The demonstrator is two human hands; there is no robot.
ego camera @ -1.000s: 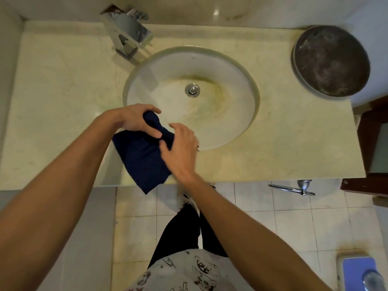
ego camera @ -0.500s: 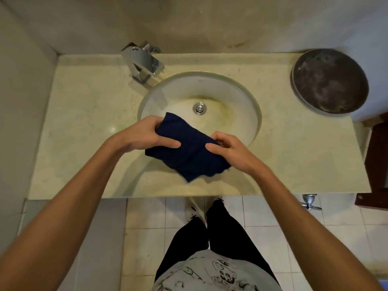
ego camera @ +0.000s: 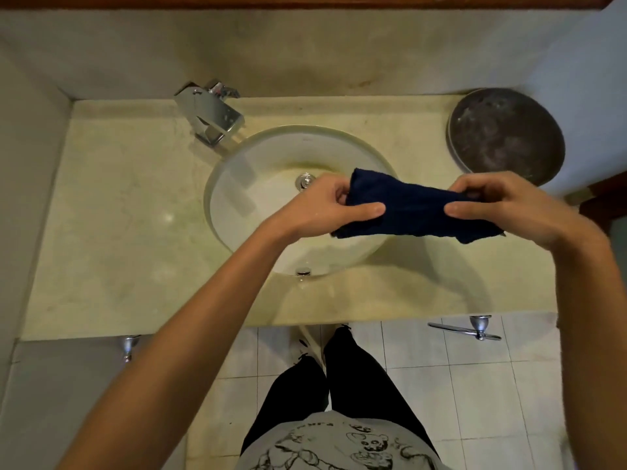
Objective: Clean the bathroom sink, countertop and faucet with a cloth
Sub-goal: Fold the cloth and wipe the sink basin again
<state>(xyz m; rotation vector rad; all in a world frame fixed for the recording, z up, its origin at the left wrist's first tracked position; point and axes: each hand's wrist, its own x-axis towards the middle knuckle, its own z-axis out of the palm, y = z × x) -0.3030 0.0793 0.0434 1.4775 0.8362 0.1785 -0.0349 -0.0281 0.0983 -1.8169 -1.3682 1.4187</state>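
Both hands hold a dark blue cloth stretched between them above the sink. Left hand grips the cloth's left end, thumb lying along the near side and fingers curled over the far side; right hand pinches the right end the same way, thumb toward the person and fingers wrapped over the top. The two hands are well apart, with the cloth spanning the gap as a loosely folded band, clear of the basin below. The left hand hangs over the middle of the sink, just beside the drain, while the right hand hangs past the sink's right rim, over the countertop. A chrome faucet stands at the sink's far left edge, its spout angled toward the basin. Brownish-yellow staining shows around the drain. To the far right of the sink, a round dark metal dish sits on the countertop in the corner by the wall. Nearer than the sink, below the counter edge, the person's dark trousers show against pale floor tiles.
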